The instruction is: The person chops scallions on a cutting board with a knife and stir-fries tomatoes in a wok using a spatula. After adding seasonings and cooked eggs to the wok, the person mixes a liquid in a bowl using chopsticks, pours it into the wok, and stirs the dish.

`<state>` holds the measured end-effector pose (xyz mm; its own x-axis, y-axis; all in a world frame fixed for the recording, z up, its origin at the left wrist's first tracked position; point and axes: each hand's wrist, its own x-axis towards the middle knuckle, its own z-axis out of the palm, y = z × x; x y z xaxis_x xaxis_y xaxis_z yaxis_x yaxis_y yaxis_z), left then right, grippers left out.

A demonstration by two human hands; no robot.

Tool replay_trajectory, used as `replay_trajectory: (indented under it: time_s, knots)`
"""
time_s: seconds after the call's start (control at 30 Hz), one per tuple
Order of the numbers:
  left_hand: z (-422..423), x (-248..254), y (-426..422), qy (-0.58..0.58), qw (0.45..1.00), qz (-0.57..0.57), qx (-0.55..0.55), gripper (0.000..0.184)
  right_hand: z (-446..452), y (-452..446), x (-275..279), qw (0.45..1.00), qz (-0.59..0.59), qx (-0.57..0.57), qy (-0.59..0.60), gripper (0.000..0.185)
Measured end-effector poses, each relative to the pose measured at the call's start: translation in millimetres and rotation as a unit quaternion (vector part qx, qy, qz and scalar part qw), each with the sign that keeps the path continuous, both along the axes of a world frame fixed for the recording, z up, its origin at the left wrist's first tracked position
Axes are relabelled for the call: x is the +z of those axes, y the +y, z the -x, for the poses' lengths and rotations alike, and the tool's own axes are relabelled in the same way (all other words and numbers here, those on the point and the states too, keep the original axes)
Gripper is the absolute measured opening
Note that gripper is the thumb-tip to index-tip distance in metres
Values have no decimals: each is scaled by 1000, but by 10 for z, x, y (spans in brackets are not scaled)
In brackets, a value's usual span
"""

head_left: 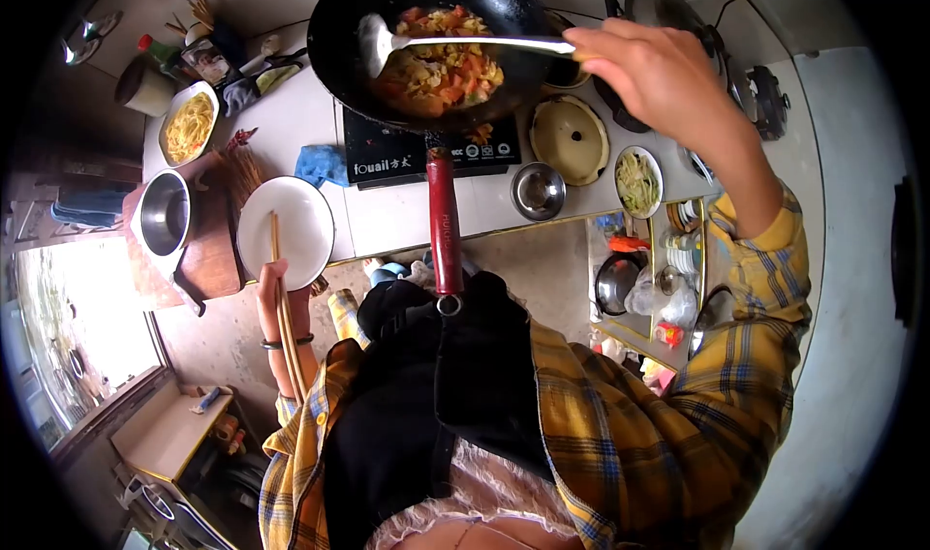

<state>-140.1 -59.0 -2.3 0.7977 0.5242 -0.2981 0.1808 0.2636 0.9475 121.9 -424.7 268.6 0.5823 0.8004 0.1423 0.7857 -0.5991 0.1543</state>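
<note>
At the top, a black wok (339,76) with a red handle (442,221) stands over the cooktop (387,153). It holds a mix of red tomato pieces and yellow egg (450,76). My right hand (649,66) is closed round the handle of a metal spatula (436,42), whose head lies at the wok's left side, over the food. My left hand (274,284) grips wooden chopsticks (287,337) and the near rim of a white plate (300,226). The plate has no food on it, and the chopstick tips lie across it.
Left are a dish of noodles (190,129), a metal pot (165,211), a cutting board (208,255) and a knife (186,289). A blue cloth (322,165) lies beside the cooktop. On the right are a metal bowl (538,192), a cream basin (570,141) and a dish of shredded vegetables (638,182).
</note>
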Motion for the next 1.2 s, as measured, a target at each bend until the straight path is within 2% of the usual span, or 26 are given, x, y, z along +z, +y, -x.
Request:
replay_trajectory:
  time_s: [0.03,0.13,0.23,0.27,0.33,0.37,0.43,0.47,0.53,0.57,0.63,0.7,0.8,0.9,0.93,1.0,1.07,1.1,1.17,1.2]
  knots:
    - [17,-111,36,-10,999,-47,-15,25,26,29,-15,999,34,-15,18,20]
    - [50,-230,89,-20,996,-82,-23,26,6,-100,47,997,61,-29,-40,19]
    - [52,-203,80,-33,999,-11,-13,26,111,-235,409,996,65,-26,-50,20]
    - [62,-215,68,-36,999,-32,-14,26,158,-232,534,996,66,-21,-55,19]
    - [61,-201,80,-32,999,7,-2,26,282,-163,771,992,101,-69,-4,17]
    - [49,-169,110,-25,997,68,9,27,312,-148,827,988,118,-94,21,16]
    - [25,-165,114,-23,997,71,6,25,299,-100,814,986,142,-81,23,13]
    - [38,-195,93,-26,1000,13,-8,23,292,-75,795,985,153,-75,25,12]
    - [29,-185,66,-25,999,-30,-13,17,171,-62,588,988,137,-48,-52,10]
    - [18,-163,57,-20,1000,-15,-7,13,88,-70,490,987,129,-35,-89,9]
    - [-48,-27,28,-14,997,72,21,6,-115,-132,409,988,111,-68,-80,10]
    - [-101,151,-1,-8,974,217,64,5,-203,-232,463,990,97,-82,-61,13]
    - [-116,249,-28,4,975,211,64,8,-102,-304,676,995,53,-68,-57,18]
    - [-57,117,-9,-18,996,88,23,4,11,-272,831,987,112,-112,7,27]
    - [-34,98,-6,-22,1000,8,-1,3,24,-268,834,984,131,-116,20,29]
    - [4,83,-19,-29,987,-151,-49,5,30,-191,792,981,131,-121,80,29]
    - [-12,76,-6,-37,974,-216,-58,5,10,-175,686,981,104,-116,114,26]
    - [-26,74,-1,-38,975,-210,-56,6,-15,-209,530,984,78,-108,118,23]
    - [-63,69,-3,-29,995,-87,-34,6,-89,-241,318,991,40,-76,106,20]
    - [-82,78,-10,-21,999,-22,-19,6,-153,-270,305,990,61,-90,89,23]
